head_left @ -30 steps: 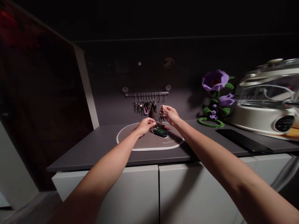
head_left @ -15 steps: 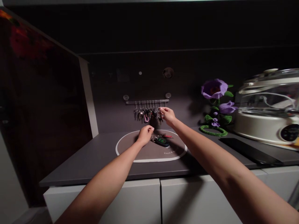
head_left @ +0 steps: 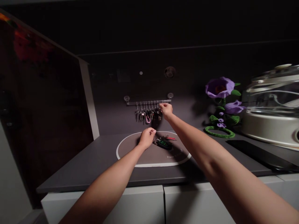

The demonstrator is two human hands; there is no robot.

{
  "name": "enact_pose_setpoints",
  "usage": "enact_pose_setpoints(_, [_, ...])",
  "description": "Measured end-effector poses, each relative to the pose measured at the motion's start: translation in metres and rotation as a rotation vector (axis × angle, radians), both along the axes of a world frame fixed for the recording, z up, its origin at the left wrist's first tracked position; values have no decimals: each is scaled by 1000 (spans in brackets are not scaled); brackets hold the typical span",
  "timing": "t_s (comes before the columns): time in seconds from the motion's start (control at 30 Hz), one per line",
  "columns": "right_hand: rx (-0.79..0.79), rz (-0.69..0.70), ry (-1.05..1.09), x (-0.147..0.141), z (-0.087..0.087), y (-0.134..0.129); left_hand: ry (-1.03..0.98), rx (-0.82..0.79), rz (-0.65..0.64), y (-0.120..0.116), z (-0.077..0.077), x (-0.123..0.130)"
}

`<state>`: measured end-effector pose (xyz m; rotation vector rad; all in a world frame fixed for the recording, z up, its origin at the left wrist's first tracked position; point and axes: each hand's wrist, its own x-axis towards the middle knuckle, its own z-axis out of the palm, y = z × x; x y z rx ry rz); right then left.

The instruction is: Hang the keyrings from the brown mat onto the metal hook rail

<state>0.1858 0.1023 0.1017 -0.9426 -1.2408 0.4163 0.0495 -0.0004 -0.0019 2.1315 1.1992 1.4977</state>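
Observation:
A clear rack [head_left: 149, 102] on the dark wall has several keys [head_left: 147, 115] hanging from its hooks. At the right end of the rack, my right hand [head_left: 166, 109] pinches a key ring with keys dangling below it, beside the hanging ones. My left hand [head_left: 147, 137] is closed above the oval mat [head_left: 144, 158]; whatever its fingertips hold, if anything, is too small to name. Just right of that hand, a black key fob [head_left: 164, 143] with green markings lies on the mat, with a red item [head_left: 171, 138] and metal keys behind it.
Purple felt flowers [head_left: 220, 88] with a green ring base stand on the right of the counter [head_left: 93, 165]. Beyond them is a white appliance [head_left: 271, 126] with a transparent upper part. A flat black object [head_left: 259, 154] lies in front of these.
My right hand has moved slightly up toward the rack, bringing the held keys close to the hanging ones. The whole view has shifted a little; my left hand stays beside the fob.

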Motion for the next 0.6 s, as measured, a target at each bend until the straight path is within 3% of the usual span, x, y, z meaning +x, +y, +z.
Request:
enact_pose_setpoints(0.1, [-22, -160, -14, -3, -1, 1, -5, 2, 7, 1, -1, 0])
enact_pose_setpoints(0.27, [-13, -276, -147, -3, -2, -5, -12, -16, 9, 0, 0, -1])
enact_pose_setpoints(0.43, [-16, -261, -161, 2, -10, -5, -15, -18, 7, 2, -1, -1])
enact_pose_setpoints(0.6, [-27, -145, -64, 7, -20, 0, -21, -12, -2, 8, -5, -1])
